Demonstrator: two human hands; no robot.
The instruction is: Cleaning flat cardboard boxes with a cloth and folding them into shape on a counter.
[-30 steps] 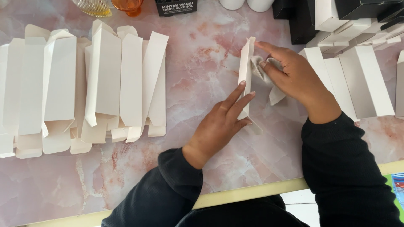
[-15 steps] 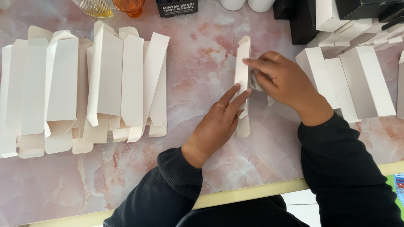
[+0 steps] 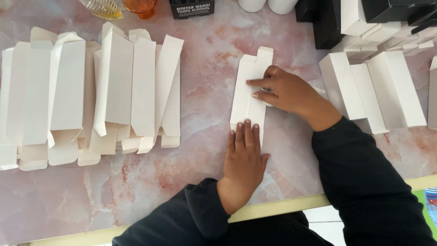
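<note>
While our left hand (image 3: 244, 157) lies flat near table's front edge, fingers together, tips pressing near end of flat white carton (image 3: 250, 91), carton rests mid-table on pink marble table (image 3: 205, 86). Our right hand (image 3: 284, 91) lies on carton's right side, fingers extended, close together, pressing it down. Row of folded white cartons (image 3: 91, 91) toward left edge. More white cartons (image 3: 378, 86) toward right edge. Black boxes (image 3: 327, 23), orange glass (image 3: 139, 7) along far edge.
</note>
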